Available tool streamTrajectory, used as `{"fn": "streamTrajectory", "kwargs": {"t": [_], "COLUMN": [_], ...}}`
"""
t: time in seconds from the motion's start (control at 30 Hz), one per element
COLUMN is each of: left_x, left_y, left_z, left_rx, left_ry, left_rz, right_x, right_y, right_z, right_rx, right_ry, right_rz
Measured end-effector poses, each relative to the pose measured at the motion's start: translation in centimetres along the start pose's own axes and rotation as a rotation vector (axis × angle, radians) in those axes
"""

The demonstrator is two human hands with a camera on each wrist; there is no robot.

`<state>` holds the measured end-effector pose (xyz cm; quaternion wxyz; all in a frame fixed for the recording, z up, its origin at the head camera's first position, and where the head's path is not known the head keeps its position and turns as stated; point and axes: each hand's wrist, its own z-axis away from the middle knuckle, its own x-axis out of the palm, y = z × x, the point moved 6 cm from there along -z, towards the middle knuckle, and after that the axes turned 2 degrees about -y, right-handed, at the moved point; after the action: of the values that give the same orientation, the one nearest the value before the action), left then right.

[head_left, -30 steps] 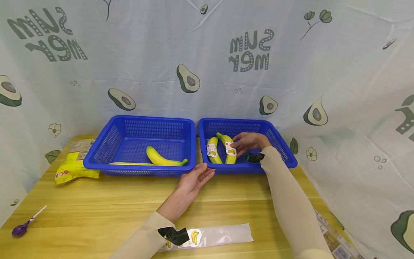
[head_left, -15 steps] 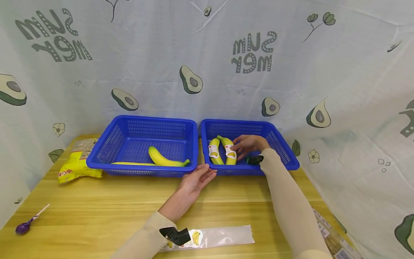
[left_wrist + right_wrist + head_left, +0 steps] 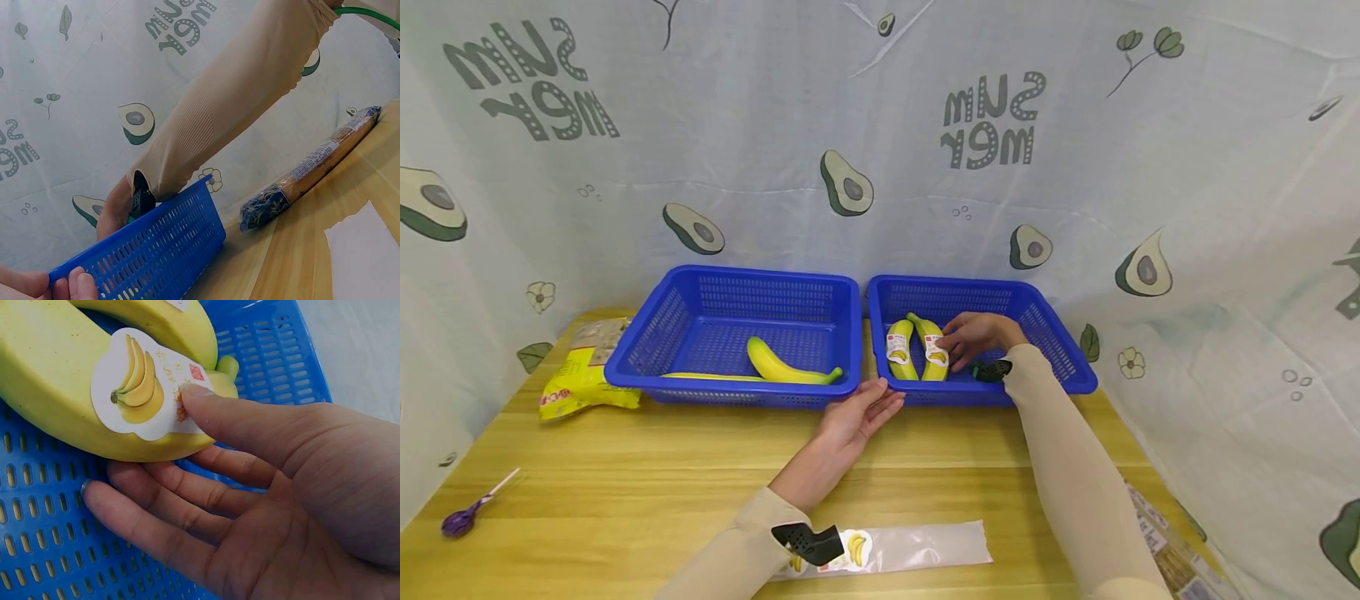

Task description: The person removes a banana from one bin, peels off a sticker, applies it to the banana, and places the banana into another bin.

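Two yellow bananas with white stickers lie in the right blue basket. My right hand reaches into that basket and holds the nearer banana: the thumb presses on its sticker while the fingers lie under its side on the basket floor. My left hand rests on the table with straight fingers touching the front rim of the right basket; its fingertips show at that rim.
The left blue basket holds one plain banana. A yellow bag lies left of it and a purple lollipop at the front left. A clear sleeve lies near me; a rolled packet lies at the table's right edge.
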<state>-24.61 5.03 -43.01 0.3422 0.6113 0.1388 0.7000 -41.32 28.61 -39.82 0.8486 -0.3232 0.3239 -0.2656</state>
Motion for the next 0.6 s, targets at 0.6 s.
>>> {"fn": "streamTrajectory", "kwargs": {"t": [0.6], "left_x": [0.1], "left_y": [0.0], "left_z": [0.2], "left_rx": [-0.001], "left_ry": [-0.005], "left_rz": [-0.009], "right_x": [-0.4], "right_y": [-0.5], "right_z": [1.1], "right_rx": [-0.08], "right_ry": [0.034], "right_rz": [0.122]}}
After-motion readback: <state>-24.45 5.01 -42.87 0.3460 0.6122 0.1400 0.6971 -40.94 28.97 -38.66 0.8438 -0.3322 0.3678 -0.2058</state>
